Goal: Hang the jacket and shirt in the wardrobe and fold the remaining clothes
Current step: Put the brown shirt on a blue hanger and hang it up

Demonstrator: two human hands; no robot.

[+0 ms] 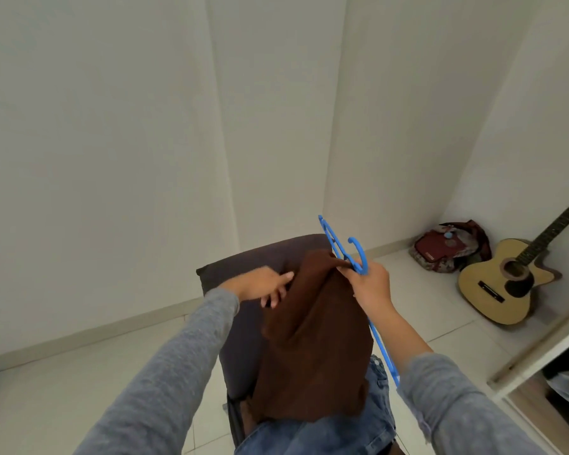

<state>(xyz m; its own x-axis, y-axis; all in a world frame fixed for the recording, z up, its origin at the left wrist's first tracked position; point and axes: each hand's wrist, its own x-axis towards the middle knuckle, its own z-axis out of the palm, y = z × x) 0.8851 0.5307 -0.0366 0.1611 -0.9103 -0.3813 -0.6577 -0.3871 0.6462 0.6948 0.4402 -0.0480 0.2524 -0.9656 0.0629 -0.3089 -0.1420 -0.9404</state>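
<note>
Jeans [326, 435] lie under a soft, floppy brown shirt [312, 349]. Right hand [372, 285] grips its top and a blue hanger [383, 351]; left hand [260, 284], fingers loose, touches its side. Shoulders look best to hold.

- My sleeves [165, 372] are grey with light speckles.
- The hanger [363, 256] is bright blue.
- The garment [312, 349] is plain dark brown.
- The denim piece [342, 435] is faded blue.
- The guitar [496, 290] is yellow-tan and black.

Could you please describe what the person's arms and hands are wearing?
Both arms wear heathered grey knit sleeves: the left sleeve reaches the wrist, the right sleeve stops mid-forearm. The left hand and right hand are bare, without gloves.
</note>
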